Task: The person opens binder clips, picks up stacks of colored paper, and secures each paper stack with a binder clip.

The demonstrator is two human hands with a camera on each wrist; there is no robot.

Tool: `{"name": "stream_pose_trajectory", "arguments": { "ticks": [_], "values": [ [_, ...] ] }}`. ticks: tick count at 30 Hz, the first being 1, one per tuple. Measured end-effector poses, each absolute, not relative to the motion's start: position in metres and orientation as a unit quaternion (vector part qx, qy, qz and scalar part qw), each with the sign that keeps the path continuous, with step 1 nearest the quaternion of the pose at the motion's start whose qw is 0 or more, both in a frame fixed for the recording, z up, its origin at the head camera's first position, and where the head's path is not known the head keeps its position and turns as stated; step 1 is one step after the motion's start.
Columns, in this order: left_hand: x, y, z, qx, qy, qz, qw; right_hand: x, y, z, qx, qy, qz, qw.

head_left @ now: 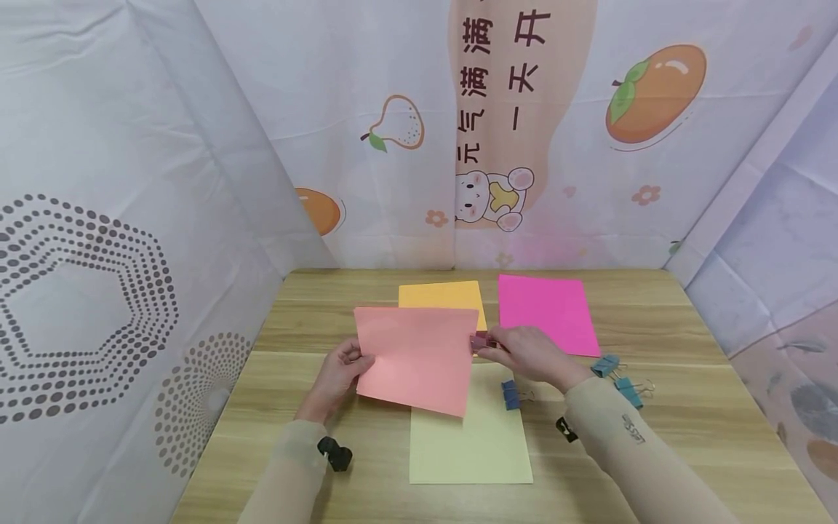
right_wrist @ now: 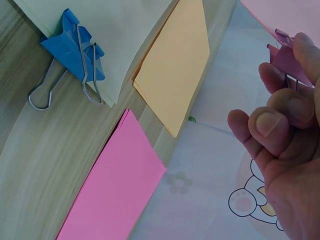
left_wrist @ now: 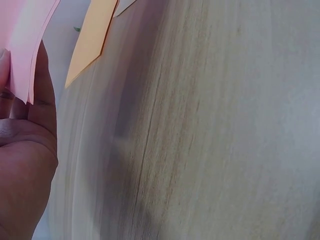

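Note:
Several salmon-pink sheets (head_left: 415,356) are held up, tilted, above the table. My left hand (head_left: 337,375) grips their left edge, thumb on one face and fingers behind, as the left wrist view shows at close range. At their right edge is a pink-purple binder clip (right_wrist: 290,62), pinched by my right hand (head_left: 530,353). Whether the clip bites fully onto the sheets I cannot tell. Below lies pale yellow paper (head_left: 468,451), partly covered by the pink sheets, with a blue binder clip (head_left: 511,395) on its right edge.
Orange-yellow paper (head_left: 441,294) and magenta paper (head_left: 550,313) lie toward the back of the wooden table (head_left: 687,451). Two teal binder clips, a rear one (head_left: 605,365) and a front one (head_left: 629,393), sit to the right. Printed curtains (head_left: 406,240) stand behind and at both sides.

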State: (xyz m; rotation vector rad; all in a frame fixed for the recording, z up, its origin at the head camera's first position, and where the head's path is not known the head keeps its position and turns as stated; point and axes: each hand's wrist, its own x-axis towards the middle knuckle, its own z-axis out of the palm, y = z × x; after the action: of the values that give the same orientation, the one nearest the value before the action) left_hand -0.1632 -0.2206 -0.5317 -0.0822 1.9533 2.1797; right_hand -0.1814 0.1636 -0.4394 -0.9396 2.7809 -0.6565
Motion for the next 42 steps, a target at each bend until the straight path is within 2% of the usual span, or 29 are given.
{"name": "stream_pose_trajectory", "arguments": {
  "ticks": [15,42],
  "values": [
    [-0.162,-0.214,-0.532,-0.042,0.668,0.734,0.113,-0.180,0.159,-0.443,-0.309,0.912,-0.253,0.095],
    [-0.162,-0.207,-0.532,-0.036,0.664,0.737,0.122,-0.178,0.154,-0.449,-0.242,0.902,-0.317,0.166]
  ]
}}
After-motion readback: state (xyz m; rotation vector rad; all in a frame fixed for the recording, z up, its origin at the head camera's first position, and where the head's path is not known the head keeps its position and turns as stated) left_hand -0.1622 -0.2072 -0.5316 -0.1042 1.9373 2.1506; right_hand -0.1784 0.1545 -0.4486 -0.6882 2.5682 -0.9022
